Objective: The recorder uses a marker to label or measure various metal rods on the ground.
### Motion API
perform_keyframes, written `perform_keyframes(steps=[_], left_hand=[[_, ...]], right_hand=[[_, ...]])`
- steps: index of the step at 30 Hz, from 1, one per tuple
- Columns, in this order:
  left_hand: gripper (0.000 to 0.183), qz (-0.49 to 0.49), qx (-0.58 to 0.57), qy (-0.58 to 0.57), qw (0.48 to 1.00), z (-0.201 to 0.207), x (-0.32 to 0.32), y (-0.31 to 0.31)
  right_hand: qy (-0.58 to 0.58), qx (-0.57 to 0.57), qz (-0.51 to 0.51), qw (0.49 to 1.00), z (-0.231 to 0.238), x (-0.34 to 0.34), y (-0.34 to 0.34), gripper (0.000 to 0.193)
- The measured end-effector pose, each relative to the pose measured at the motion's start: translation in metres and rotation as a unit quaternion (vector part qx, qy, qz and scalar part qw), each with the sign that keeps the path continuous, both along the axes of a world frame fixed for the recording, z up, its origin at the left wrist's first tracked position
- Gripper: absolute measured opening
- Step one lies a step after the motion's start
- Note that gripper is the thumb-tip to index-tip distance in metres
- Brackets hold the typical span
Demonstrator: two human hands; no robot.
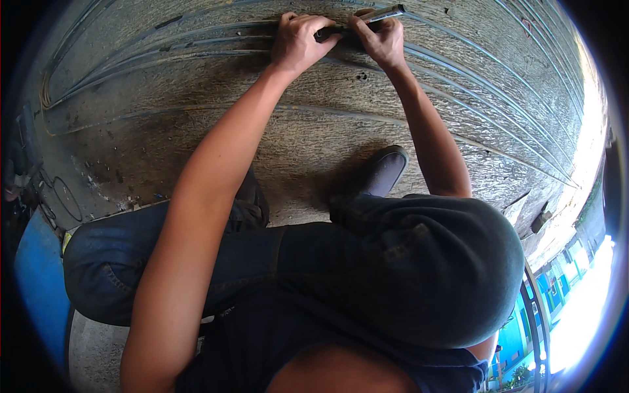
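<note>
Near the top of the head view, both of my hands are close together, low over several long thin metal rods (481, 80) on the rough floor. My right hand (383, 42) is closed round a marker pen (386, 12); its pale barrel sticks out past my fingers, up and to the right. My left hand (301, 40) is closed, thumb toward the right hand, with a small dark object (322, 34) between thumb and fingers. What that dark object is, I cannot make out. My fingertips partly hide the rods beneath them.
The rods run across the textured concrete floor (196, 141) and meet a bend at the far left. My shoe (385, 169) rests between my arms, below the rods. A blue panel (39, 281) stands at lower left, and a loop of thin cable (65, 200) lies above it.
</note>
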State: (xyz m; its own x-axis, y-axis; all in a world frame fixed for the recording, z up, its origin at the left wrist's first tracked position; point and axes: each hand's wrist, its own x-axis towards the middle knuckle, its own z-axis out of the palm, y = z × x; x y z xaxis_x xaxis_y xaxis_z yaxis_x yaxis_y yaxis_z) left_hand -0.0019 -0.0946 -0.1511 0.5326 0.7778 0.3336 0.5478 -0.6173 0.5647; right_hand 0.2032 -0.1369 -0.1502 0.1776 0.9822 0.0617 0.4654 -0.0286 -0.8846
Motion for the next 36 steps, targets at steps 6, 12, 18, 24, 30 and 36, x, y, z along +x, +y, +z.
perform_keyframes(steps=[6,12,18,24,30,36], left_hand=[[0.025,-0.002,0.001,-0.005,1.0,0.002,0.001,0.0],[0.025,-0.005,-0.001,-0.006,1.0,0.001,0.001,0.0],[0.025,-0.001,0.001,-0.007,1.0,0.0,0.001,-0.001],[0.029,0.004,0.002,-0.011,1.0,0.006,0.005,0.0],[0.033,-0.022,-0.022,0.023,0.999,0.011,-0.015,-0.001],[0.029,-0.09,0.022,0.065,0.994,0.025,-0.019,0.005]], right_hand=[[0.019,0.028,0.001,0.999,-0.006,0.003,0.001,0.025],[0.069,-0.017,0.0,0.997,0.001,-0.001,-0.001,0.025],[0.006,-0.025,0.018,1.0,0.012,-0.002,-0.002,0.025],[0.045,-0.008,0.003,0.999,0.019,0.001,0.001,0.026],[-0.062,0.07,0.008,0.996,0.023,-0.008,-0.028,0.023],[-0.191,0.056,0.091,0.976,0.053,0.017,-0.08,0.039]])
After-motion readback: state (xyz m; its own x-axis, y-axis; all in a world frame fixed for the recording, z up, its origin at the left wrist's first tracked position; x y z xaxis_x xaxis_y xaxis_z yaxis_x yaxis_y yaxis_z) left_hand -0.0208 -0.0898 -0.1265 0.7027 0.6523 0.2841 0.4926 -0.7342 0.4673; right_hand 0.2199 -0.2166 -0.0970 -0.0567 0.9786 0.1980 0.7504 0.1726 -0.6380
